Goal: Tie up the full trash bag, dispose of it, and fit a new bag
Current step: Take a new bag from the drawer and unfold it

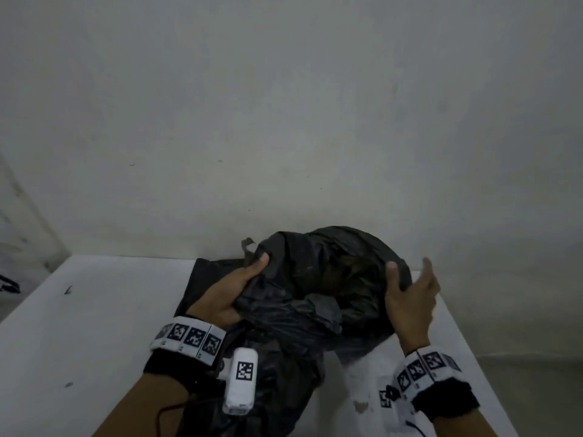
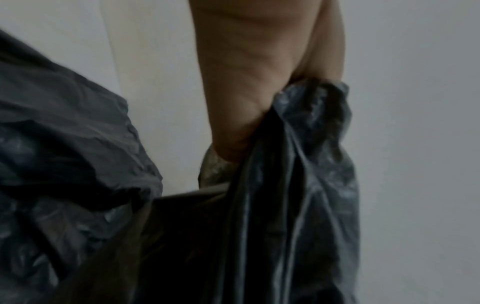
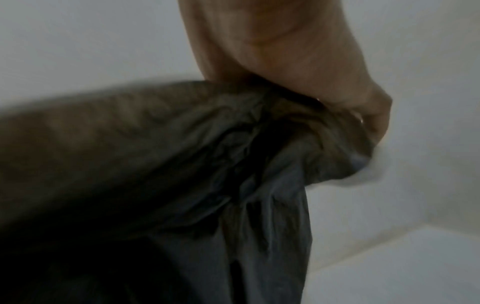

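A black trash bag (image 1: 315,279) sits with its mouth spread wide in front of me, over a white surface (image 1: 94,310). My left hand (image 1: 233,288) grips the bag's left rim, thumb on top and fingers under the plastic. In the left wrist view the gathered plastic (image 2: 298,164) runs out of the curled left hand (image 2: 259,82). My right hand (image 1: 407,288) holds the right rim, thumb inside and fingers outside. The right wrist view, blurred, shows the rim of the bag (image 3: 233,154) bunched in the right hand (image 3: 298,72). What the bag hangs on is hidden.
A flat piece of black plastic (image 1: 205,269) lies under the bag at the left, against the pale wall (image 1: 284,121). The white surface ends at an edge on the right, with a grey floor (image 1: 520,389) beyond. A dark object (image 1: 9,285) lies at the far left.
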`<state>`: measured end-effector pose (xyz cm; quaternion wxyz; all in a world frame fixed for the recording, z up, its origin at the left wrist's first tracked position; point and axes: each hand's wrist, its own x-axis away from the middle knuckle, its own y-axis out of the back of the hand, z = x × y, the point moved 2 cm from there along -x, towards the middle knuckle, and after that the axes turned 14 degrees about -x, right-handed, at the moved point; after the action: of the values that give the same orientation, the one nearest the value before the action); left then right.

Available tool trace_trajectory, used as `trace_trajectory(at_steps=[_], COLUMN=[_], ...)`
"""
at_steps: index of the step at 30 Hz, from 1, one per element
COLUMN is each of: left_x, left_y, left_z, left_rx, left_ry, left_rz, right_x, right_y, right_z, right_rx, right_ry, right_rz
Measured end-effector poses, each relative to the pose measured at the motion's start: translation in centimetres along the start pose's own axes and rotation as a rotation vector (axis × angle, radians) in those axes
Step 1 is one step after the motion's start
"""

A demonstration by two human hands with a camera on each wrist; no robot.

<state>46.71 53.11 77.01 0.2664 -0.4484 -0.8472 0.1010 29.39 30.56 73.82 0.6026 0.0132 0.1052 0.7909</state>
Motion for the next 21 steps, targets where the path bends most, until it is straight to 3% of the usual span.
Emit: trace_trajectory(at_steps=[2, 6, 10, 13, 17, 19, 21], left_x=[0.4, 1.0, 1.6, 2.6, 4.4, 4.7, 4.5], left_y=[0.1, 0.6, 1.5, 1.6, 0.7, 1.1, 2.0], left_z=[0.0, -0.3, 0.5, 3.0, 5.3, 5.5, 5.0], left_rx=[-0.183, -0.430, -0.036, 0.112, 0.274, 0.407, 0.572], left_ry=[0.064, 0.116, 0.026, 0.016, 0.164, 0.106, -0.013], left_rz=[0.009, -0.058, -0.220, -0.249, -0.060, -0.023, -0.076], right_x=[0.4, -0.4, -0.9, -0.9, -0.7, -0.5, -0.5], right_y=[-0.9, -3.0, -4.4, -4.5, -4.3, -4.5, -4.5], right_z=[0.5, -0.5, -1.3, -0.8, 0.0, 0.8, 1.8], right_rx=[0.159, 0.218, 0.329, 0.108, -0.174, -0.304, -0.439], right_ry=[0.115, -0.078, -0.256, -0.375, -0.533, -0.604, -0.641], right_rz=[0.170, 0.423, 0.624, 0.490, 0.292, 0.247, 0.194])
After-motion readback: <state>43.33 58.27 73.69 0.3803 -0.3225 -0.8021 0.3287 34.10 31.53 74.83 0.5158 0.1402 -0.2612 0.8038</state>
